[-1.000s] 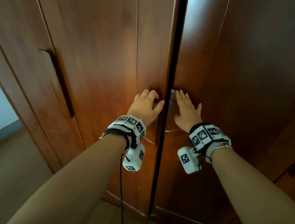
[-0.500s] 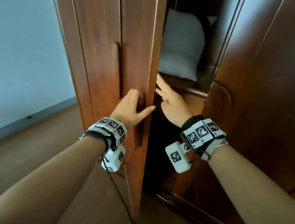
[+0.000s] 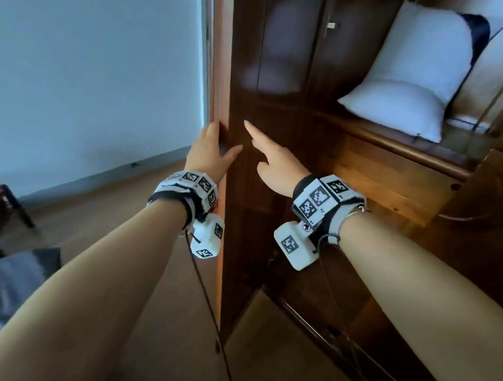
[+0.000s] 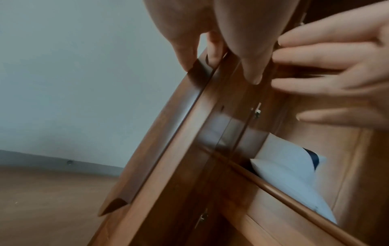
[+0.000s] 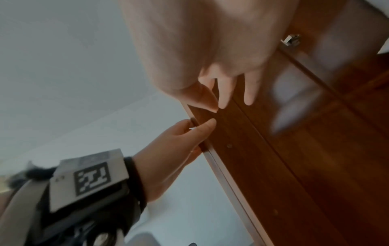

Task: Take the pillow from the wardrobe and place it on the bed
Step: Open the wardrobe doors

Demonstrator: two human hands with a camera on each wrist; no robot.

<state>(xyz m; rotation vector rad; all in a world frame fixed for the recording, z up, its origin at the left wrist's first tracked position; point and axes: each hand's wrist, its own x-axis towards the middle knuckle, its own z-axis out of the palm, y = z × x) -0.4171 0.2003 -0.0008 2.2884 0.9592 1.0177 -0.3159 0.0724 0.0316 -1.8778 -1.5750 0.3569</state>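
I've swung the left door wide; my left hand grips its edge, my right hand flat-fingered beside it. The pillow, upper right, is now reachable.

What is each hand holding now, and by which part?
The left hand grips the brown wooden wardrobe door by its free edge. The right hand holds nothing.

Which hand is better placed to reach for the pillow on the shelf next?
Probably the right hand: it is free, fingers straight, and lies nearer the pillow on the shelf. The left hand grips the door edge.
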